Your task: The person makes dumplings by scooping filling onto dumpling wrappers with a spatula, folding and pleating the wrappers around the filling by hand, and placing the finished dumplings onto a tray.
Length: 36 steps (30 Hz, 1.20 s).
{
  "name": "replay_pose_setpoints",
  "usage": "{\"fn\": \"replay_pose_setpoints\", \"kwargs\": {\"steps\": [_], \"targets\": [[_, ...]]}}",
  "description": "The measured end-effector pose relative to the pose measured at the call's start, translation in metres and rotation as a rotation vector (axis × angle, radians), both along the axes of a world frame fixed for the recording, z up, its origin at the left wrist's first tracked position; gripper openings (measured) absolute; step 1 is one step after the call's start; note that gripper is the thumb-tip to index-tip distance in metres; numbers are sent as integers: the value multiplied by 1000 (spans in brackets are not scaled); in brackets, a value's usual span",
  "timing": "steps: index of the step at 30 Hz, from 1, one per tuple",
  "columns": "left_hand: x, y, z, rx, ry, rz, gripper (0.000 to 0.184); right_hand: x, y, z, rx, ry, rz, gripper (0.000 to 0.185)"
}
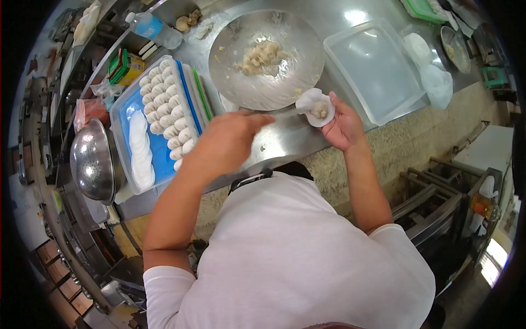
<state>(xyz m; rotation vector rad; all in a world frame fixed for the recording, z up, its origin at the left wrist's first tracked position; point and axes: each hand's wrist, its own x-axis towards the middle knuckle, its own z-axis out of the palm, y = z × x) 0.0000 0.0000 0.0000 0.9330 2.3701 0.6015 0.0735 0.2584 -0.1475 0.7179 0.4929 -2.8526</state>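
My right hand point(345, 123) is closed around the edge of a round white dumpling wrapper point(308, 98), with a small lump of pale filling point(319, 110) on it. My left hand point(227, 140) is over the counter's front edge, back upward. Its index finger stretches toward the wrapper without touching it, and I see nothing held; the thumb is hidden. Beyond both hands sits a wide metal bowl point(230, 82) with a mound of pale filling point(263, 57). To the left, a plastic tray point(121, 137) holds rows of pleated dumplings point(164, 101) and an overlapping row of flat wrappers point(141, 151).
A translucent plastic tray point(372, 71) is on the metal counter at right, beside white plastic bags point(435, 82). At left are a metal colander point(93, 159), a yellow-green box point(129, 67) and a water bottle point(155, 31). Metal racks point(438, 200) stand low at right.
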Motion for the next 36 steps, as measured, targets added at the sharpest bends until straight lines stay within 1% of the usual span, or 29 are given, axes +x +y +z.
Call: {"fn": "replay_pose_setpoints", "kwargs": {"steps": [2, 3, 5, 6, 8, 9, 11, 12, 14, 15, 17, 18, 20, 24, 26, 27, 29, 30, 32, 33, 35, 36], "targets": [[-9, -7, 8, 0, 95, 1, 38, -1, -4, 6, 8, 12, 32, 41], [-11, -6, -1, 18, 95, 12, 38, 1, 1, 9, 27, 12, 41, 41], [-24, -10, -14, -29, 288, -18, 42, -1, -1, 10, 132, -44, -6, 39], [-33, -13, -16, -39, 291, -14, 42, 0, -2, 7, 122, -40, -1, 39], [-57, -18, -21, -238, 419, 123, 46, 3, 0, -1, 145, -12, 13, 37], [-68, -21, -29, -238, 421, 128, 46, 3, 1, -4, 145, -8, 17, 37], [-82, -28, -48, -386, 541, 133, 30, 3, 2, -9, 131, -6, 17, 36], [-78, -29, -47, -389, 545, 135, 30, 3, 2, -7, 128, -2, 19, 36], [-67, -28, -46, -478, 368, 33, 44, 6, 5, -2, 99, -35, 56, 35], [-67, -29, -43, -482, 369, 29, 44, 6, 4, -6, 95, -36, 52, 35], [-66, -34, -33, -360, 336, -1, 43, 7, 3, -14, 113, -53, -8, 35], [-68, -36, -35, -362, 337, 2, 43, 7, 1, -14, 112, -52, -5, 35], [-77, -35, -43, -450, 358, 98, 45, 6, 1, -12, 106, -30, 15, 36], [-59, -33, -41, -427, 291, 52, 48, 4, 0, -14, 102, -36, 23, 37], [-58, -36, -40, -313, 353, 43, 49, 5, -1, -16, 107, -29, 32, 37], [-60, -35, -45, -313, 350, 48, 49, 5, -2, -17, 107, -32, 37, 37], [-70, -29, -56, -406, 319, 150, 50, 4, -2, -18, 88, -16, 62, 38], [-65, -29, -57, -405, 320, 152, 50, 3, -3, -16, 89, -14, 64, 38], [-50, -29, -58, -302, 238, 35, 50, 5, -6, -10, 104, -22, 40, 40], [-45, -29, -55, -302, 234, 27, 50, 6, -7, -8, 102, -28, 33, 40], [-36, -29, -44, -97, -108, 129, 47, 5, -6, -7, 80, -16, 52, 40], [-32, -26, -37, -97, -114, 123, 47, 6, -7, -8, 81, -22, 46, 40]]}}
